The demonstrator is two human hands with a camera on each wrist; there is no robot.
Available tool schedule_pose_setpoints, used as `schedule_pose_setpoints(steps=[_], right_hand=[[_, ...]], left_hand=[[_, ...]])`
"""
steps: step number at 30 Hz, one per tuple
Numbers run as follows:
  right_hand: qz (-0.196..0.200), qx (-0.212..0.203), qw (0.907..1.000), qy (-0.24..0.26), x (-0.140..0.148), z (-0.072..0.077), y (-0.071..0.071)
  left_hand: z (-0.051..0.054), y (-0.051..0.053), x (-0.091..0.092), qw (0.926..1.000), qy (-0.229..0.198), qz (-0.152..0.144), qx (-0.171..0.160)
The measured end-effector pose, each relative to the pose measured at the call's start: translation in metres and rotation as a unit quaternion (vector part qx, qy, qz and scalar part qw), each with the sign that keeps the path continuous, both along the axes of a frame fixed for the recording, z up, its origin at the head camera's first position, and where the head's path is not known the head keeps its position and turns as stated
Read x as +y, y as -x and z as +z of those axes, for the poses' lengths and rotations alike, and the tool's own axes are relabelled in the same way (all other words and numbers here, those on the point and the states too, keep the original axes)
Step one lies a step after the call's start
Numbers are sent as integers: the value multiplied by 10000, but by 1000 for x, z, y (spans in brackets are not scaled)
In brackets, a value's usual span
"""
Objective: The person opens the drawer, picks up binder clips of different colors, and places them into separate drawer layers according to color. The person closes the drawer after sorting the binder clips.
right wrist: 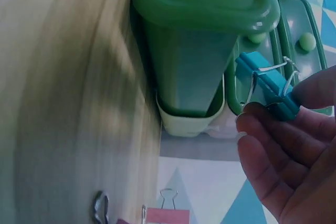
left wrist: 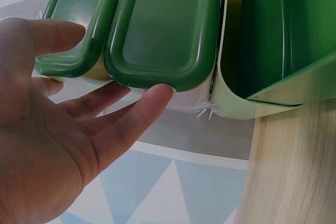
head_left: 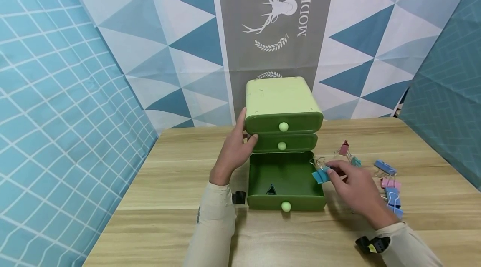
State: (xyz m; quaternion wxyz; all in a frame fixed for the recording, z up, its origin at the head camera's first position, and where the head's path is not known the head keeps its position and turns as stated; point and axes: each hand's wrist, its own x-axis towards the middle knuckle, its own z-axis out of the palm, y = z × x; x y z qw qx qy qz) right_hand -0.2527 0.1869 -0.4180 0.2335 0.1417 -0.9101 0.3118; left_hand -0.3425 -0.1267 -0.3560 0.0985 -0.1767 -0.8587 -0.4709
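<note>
A small green drawer unit (head_left: pixel 283 96) with three stacked drawers stands on the table, and its bottom drawer (head_left: pixel 263 201) is pulled out. My left hand (head_left: pixel 234 151) rests against the unit's left side, fingers mostly straight, thumb near the middle drawer (head_left: pixel 297 142). In the left wrist view a fingertip (left wrist: pixel 163 94) touches the lower edge of a drawer front. My right hand (head_left: pixel 355 187) pinches a teal binder clip (head_left: pixel 320 175) by one end, over the right rim of the open drawer. Inside that drawer, near its front wall, lies a dark binder clip (head_left: pixel 271 190).
Right of the unit several binder clips lie on the wooden table (head_left: pixel 169 183): a dark red one (head_left: pixel 344 148), a teal one (head_left: pixel 355 161), a pink one (head_left: pixel 391 183) and blue ones (head_left: pixel 385 167). A patterned cloth (head_left: pixel 180 50) hangs behind.
</note>
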Motion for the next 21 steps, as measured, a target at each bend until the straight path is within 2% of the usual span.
schedule_pose_setpoints(steps=[5,11,21], right_hand=[[184,119,9997,-143,-8,-4,0],[321,-153,9989,-317,-17,-9,-1],[546,-111,9978,-371,-29,-15,-2]], left_hand=[[0,1,0,10000,7,-16,20],[0,0,0,10000,-8,-34,15],[0,0,-1,10000,36,-41,59]])
